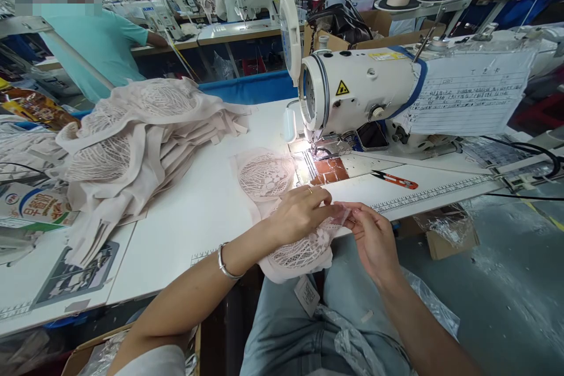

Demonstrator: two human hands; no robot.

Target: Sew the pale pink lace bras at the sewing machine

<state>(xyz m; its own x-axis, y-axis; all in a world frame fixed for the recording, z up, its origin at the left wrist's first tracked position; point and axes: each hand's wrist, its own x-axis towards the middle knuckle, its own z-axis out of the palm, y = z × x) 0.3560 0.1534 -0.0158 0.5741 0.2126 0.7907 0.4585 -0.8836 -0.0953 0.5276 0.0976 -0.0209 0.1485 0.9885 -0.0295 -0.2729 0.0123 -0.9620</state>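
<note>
A pale pink lace bra piece (268, 179) lies at the table's front edge, one cup flat on the table and the other hanging over toward my lap. My left hand (299, 211) rests on the lower cup with fingers curled, pinching its edge. My right hand (372, 238) meets it from the right, thumb and fingers pinched on the same bit of pink fabric. A silver bangle sits on my left wrist. The white sewing machine (361, 94) stands just beyond, its needle area lit above the plate.
A big stack of the same pink lace pieces (132, 141) fills the table's left. Red thread snips (394, 180) lie right of the needle plate. A paper sheet (467, 94) hangs on the machine. Other people work at machines behind. A cardboard box (449, 238) sits under the table.
</note>
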